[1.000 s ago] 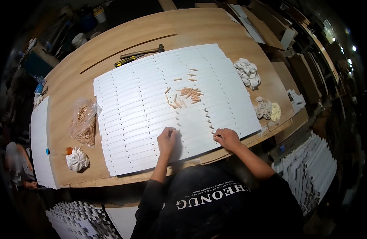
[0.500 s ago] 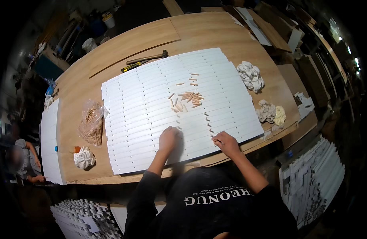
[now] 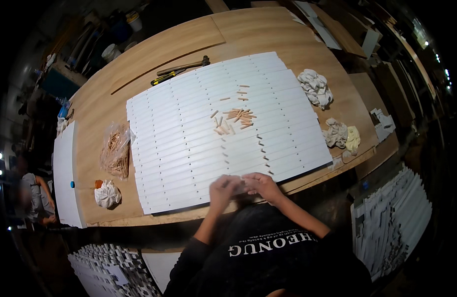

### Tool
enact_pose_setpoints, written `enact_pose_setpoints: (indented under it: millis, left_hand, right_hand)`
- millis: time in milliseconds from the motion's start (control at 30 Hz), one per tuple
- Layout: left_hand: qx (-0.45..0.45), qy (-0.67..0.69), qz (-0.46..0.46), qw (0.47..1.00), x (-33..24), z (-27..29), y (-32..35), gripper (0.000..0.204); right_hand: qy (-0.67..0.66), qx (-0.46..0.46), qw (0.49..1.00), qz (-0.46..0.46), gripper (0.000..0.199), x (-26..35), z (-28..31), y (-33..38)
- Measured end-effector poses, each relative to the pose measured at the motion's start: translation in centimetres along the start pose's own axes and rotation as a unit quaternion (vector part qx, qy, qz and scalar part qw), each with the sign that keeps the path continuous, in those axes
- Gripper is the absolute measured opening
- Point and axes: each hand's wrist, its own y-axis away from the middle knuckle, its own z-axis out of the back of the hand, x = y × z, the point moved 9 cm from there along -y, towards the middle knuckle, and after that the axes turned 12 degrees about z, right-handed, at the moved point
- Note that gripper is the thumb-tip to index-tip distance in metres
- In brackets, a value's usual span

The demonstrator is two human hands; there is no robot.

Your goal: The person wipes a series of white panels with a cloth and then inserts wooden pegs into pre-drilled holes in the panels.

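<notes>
My left hand (image 3: 222, 193) and my right hand (image 3: 264, 188) meet over the near edge of the white slatted panel (image 3: 164, 173). The fingertips of both are pinched and slightly blurred; whatever they hold is too small to make out. Just beyond my right hand, a row of short wooden dowels (image 3: 265, 158) stands in holes of the slats, leaning a little. Another row of dowels (image 3: 225, 154), paler against the white, runs beyond my left hand. Farther up lies a loose pile of dowels (image 3: 242, 116), with several single ones scattered around it.
Left of the panel lie a clear bag of dowels (image 3: 116, 151) and a white cloth bundle (image 3: 108, 194). A hammer (image 3: 184, 68) rests behind it. Crumpled rags (image 3: 315, 88) lie right, on the wooden table (image 3: 268, 29). Another person (image 3: 37, 195) is far left.
My right hand has left the near end of the right dowel row, where a dowel now stands, and moved left and nearer. My left hand has come nearer and right to meet it.
</notes>
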Motion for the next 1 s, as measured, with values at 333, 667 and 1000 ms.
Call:
enact_pose_setpoints:
  millis: [333,667,1000]
  left_hand:
    - [-0.110,-0.424,-0.209,0.874,0.2,2.4,-5.0,0.013]
    - [0.038,-0.540,-0.239,0.806,0.4,-1.5,-6.6,0.009]
    - [-0.052,-0.432,-0.316,0.843,-8.8,3.5,-15.4,0.006]
  right_hand:
    - [0.041,-0.023,0.998,0.035,0.034,3.0,2.8,-1.9]
    - [0.409,-0.036,0.870,0.273,0.018,13.0,1.5,-8.4]
    - [0.677,0.015,0.722,0.141,0.019,6.9,0.2,-20.7]
